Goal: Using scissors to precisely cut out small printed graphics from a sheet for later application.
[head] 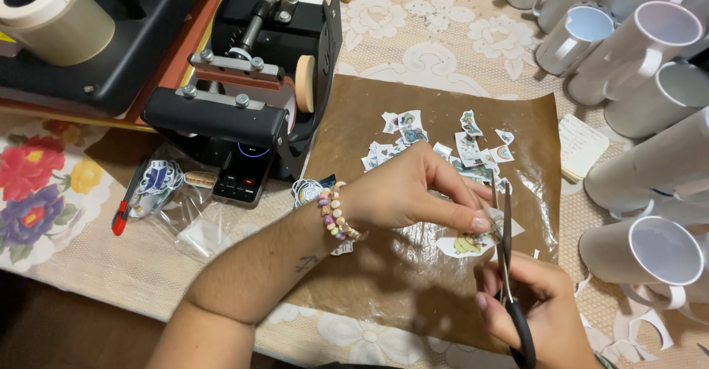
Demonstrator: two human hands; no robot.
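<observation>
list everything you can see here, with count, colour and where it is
sticker sheet: one, white with a yellow figure, held over the brown paper, at the scissor blades
scissors: one, metal blades, black handle, lower right
cut paper scraps: a pile, white and blue, on the brown paper's upper part
brown paper: one sheet, centre of the table
mug press: one, black, upper left of centre
tape roll: one, beige, top left
mugs: many, white, along the right side
plastic bag of stickers: one, clear, left of the brown paper
lace tablecloth: one, cream, under everything
left hand: pinches the sticker sheet, beaded bracelet on the wrist
right hand: holds the scissors
</observation>
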